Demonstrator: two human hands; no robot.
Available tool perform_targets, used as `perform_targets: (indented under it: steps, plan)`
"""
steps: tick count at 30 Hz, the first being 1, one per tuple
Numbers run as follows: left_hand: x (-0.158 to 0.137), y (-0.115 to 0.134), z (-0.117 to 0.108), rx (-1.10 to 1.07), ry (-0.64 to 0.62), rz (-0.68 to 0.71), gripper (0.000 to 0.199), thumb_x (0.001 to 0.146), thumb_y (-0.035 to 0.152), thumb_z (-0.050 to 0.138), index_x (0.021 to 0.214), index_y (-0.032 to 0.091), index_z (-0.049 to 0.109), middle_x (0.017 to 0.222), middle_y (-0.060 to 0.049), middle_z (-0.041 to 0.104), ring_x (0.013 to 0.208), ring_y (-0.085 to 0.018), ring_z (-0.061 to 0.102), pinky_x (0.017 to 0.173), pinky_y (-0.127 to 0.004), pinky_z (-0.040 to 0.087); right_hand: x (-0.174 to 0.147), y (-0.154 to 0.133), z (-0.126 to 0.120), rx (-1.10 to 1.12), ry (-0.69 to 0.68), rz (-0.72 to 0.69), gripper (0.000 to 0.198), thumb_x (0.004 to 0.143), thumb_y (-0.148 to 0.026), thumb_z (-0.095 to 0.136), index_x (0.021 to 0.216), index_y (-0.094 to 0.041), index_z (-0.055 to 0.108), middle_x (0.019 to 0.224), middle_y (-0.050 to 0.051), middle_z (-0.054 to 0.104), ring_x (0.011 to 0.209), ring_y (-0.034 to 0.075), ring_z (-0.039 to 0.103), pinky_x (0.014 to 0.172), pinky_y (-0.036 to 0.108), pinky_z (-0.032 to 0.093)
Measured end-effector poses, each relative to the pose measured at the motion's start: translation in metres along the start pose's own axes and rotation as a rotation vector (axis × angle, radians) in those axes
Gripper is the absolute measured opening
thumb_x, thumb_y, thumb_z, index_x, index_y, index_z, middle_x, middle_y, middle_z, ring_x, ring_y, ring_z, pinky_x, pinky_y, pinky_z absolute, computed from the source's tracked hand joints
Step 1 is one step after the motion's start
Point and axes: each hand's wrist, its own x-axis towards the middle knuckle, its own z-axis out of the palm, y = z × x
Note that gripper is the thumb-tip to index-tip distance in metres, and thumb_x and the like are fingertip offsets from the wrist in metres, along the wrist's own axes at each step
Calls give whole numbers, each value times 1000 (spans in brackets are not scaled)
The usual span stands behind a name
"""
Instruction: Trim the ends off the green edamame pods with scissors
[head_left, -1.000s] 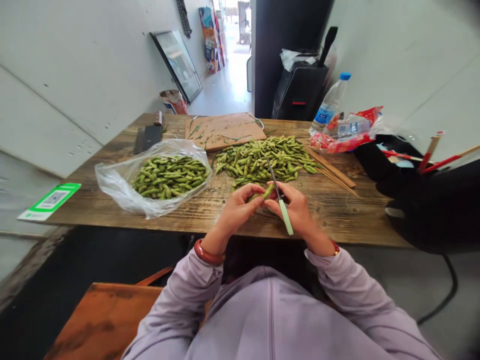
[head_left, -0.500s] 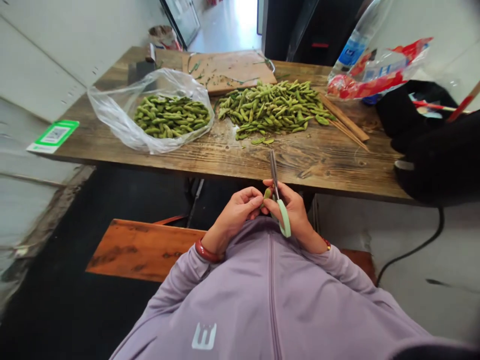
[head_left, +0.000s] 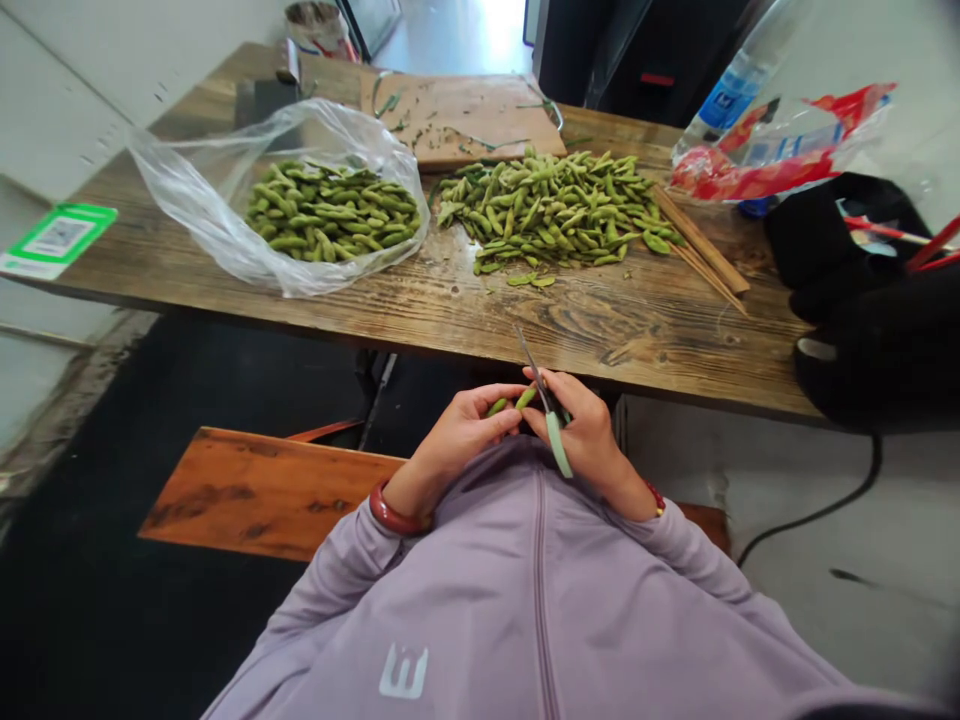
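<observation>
Just in front of the table edge, my left hand is closed on a green edamame pod held between thumb and fingers. My right hand grips scissors with pale green handles, their blades pointing up toward the table. A second pod sits between the two hands, at the right hand's fingertips. Beyond them on the table lies a loose pile of edamame pods. To its left a clear plastic bag lies spread open, with many pods inside.
A cutting board with green scraps stands behind the pile on the wooden table. Wooden sticks, a red plastic wrapper, a water bottle and a black container are at the right. A green QR card lies far left.
The scissors have tilted, their tips swinging left. Two pods now show at my fingers where one showed before. The view has shifted slightly.
</observation>
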Motion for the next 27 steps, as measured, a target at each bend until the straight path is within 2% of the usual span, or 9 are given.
perform_targets:
  steps: [5,9,14,17,23,27]
  plan:
    - [-6,4,-4,116,24,30,23,81,33,76,92,13,71,73,0,65,57,-6,47,53,-18,36,1,-3,-4,14,2,113,38,89,-29,69,126,-24,63,94,4,73,84,20,69,82,37,58]
    - [-1,17,-1,74,114,101,21,78,30,76,88,14,67,83,-3,68,58,-6,49,51,-18,38,1,-5,-10,42,-49,170,37,90,-34,70,125,-23,64,86,1,70,79,19,68,79,35,58]
    - [10,28,2,-14,119,147,29,83,36,74,100,14,69,75,0,64,50,-4,45,46,-17,34,-5,3,-10,-8,-71,143,47,87,-44,73,127,-22,63,87,5,69,78,22,66,75,39,57]
    - [13,30,4,-15,82,142,30,86,41,70,98,13,68,70,1,62,44,-3,42,42,-18,31,-6,8,-10,-88,-74,61,52,85,-48,75,127,-20,62,91,8,68,81,25,64,76,42,55]
    - [12,33,8,96,53,184,26,89,40,69,94,15,66,67,2,61,45,-3,40,43,-18,30,-3,9,-7,-148,-94,-60,51,90,-47,70,131,-20,58,98,11,69,87,27,63,78,44,54]
    - [11,35,8,196,91,238,23,91,38,66,91,16,70,67,1,60,49,-5,43,48,-18,33,-2,8,-6,-163,-92,-71,51,90,-44,70,132,-20,56,99,11,69,87,28,62,78,45,54]
